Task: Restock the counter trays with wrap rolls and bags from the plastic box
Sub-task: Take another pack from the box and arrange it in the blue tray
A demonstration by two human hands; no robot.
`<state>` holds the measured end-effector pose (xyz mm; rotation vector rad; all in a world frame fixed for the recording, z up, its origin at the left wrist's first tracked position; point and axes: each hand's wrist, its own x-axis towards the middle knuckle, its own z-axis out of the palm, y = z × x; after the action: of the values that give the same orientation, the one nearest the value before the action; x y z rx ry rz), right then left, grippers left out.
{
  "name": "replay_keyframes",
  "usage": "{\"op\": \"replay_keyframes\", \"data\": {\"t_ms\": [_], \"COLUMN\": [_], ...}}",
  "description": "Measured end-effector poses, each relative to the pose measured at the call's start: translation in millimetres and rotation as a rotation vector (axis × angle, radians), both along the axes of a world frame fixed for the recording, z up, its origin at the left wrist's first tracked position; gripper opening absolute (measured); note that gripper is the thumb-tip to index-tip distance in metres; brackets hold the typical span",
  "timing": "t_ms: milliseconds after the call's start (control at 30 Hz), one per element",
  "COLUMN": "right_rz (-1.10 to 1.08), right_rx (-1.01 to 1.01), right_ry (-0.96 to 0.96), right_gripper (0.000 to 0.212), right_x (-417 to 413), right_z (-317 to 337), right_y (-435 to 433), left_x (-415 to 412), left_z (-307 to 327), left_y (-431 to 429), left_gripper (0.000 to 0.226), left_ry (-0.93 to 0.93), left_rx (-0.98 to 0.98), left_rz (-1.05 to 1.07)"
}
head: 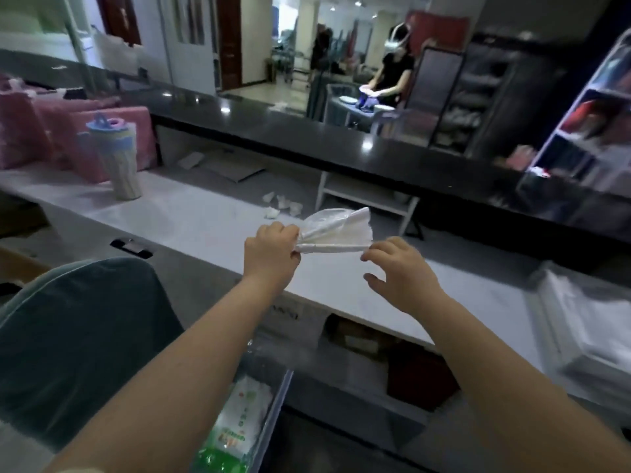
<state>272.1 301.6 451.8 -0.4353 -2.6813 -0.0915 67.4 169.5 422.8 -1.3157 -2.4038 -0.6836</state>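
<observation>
Nothing legible — green print on the packet and the counter-edge label seem too blurred.

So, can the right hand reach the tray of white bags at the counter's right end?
Probably yes: the right hand is open, and only bare counter lies between it and the tray.

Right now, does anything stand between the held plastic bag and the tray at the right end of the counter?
Nothing visible does. The left hand grips the plastic bag; the open right hand is at its other end, and only bare counter leads to the tray.
</observation>
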Motion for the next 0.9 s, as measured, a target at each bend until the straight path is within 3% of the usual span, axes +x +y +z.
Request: {"op": "replay_keyframes", "data": {"t_ms": [400, 700, 900], "right_rz": [-0.450, -0.741, -0.869], "right_rx": [0.136, 0.104, 0.034], "right_ry": [0.139, 0.139, 0.159], "right_gripper": [0.024, 0.022, 0.023], "right_x": [240, 467, 591], "right_z": [75, 58, 39], "right_y": [46, 65, 100], "left_x": [199, 427, 592], "left_z": [107, 99, 78], "left_y": [135, 221, 269], "left_gripper": [0.028, 0.021, 0.020], "left_ry": [0.091, 0.187, 0.152], "left_rx": [0.090, 0.075, 0.037], "left_rz": [-0.406, -0.622, -0.751]}}
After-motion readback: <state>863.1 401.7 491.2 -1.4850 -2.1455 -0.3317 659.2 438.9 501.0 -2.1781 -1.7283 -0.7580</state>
